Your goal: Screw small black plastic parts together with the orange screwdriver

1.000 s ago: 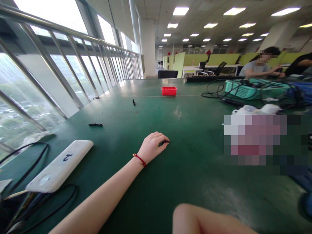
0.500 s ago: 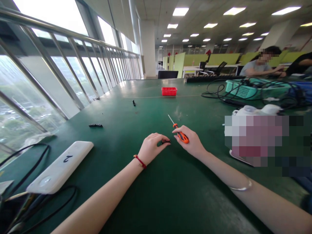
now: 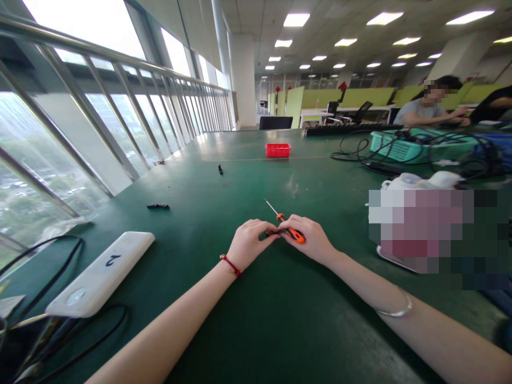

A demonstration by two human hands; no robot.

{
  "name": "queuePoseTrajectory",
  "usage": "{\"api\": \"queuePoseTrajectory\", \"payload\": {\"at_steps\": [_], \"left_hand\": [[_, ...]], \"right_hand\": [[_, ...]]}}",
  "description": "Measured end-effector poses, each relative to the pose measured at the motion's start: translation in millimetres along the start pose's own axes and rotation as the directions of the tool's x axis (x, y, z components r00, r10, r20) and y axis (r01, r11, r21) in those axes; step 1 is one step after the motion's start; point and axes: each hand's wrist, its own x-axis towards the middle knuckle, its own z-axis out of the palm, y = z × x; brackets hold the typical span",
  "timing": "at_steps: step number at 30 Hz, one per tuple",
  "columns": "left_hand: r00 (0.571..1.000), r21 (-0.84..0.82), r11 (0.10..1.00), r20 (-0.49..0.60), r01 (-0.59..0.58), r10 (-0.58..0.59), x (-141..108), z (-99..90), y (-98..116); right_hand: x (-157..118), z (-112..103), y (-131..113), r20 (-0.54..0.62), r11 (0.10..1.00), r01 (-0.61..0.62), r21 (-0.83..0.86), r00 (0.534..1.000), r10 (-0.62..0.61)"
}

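Between the thumb and fingers of my left hand (image 3: 250,240) is a small dark piece (image 3: 272,232), mostly hidden, so its kind cannot be made out. My right hand (image 3: 314,240) is closed around the orange and black handle of a screwdriver (image 3: 295,234). Its thin metal shaft points up and to the left, away from me, with the tip free above the table. The fingertips of both hands meet at the dark piece. Farther off lie a black ridged part (image 3: 158,206) on the left and a smaller black part (image 3: 220,169).
A red tray (image 3: 278,150) stands toward the back of the green table (image 3: 256,330). On the left lies a white power bank-like block (image 3: 102,272) beside black cables. At right are a partly blurred white and pink object (image 3: 412,224) and a teal basket (image 3: 400,148) with tangled cables. Two people sit beyond.
My right hand has moved left and slightly down with the screwdriver, and its fingers now reach the dark piece. My left hand has stayed almost still.
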Motion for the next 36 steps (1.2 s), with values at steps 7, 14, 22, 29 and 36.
{"api": "queuePoseTrajectory", "payload": {"at_steps": [7, 14, 22, 29, 36], "left_hand": [[0.991, 0.179, 0.976, -0.028, -0.122, 0.129, 0.6, -3.3, 0.8], [0.977, 0.289, 0.934, 0.023, -0.209, 0.211, 0.7, -3.7, 4.3], [0.993, 0.274, 0.955, 0.016, -0.115, 0.115, -0.6, -2.6, 5.4], [0.964, 0.129, 0.966, 0.117, 0.223, -0.238, 0.2, -0.1, 8.4], [0.899, 0.088, 0.905, 0.109, 0.416, -0.424, 3.2, -12.0, -5.2]], "right_hand": [[-2.0, -1.4, 5.4, 0.027, 0.995, 0.027, -0.092, 0.999, -0.025], [-1.4, -0.3, 5.5, 0.061, 1.0, -0.03, 0.006, 0.998, 0.03], [-1.7, -1.0, 6.5, 0.068, 0.994, -0.053, 0.099, 0.997, 0.047], [1.6, -4.1, 14.1, -0.092, 0.959, -0.223, 0.173, 0.966, 0.241], [2.5, -6.0, 13.7, -0.047, 0.937, -0.282, 0.207, 0.954, 0.297]]}}
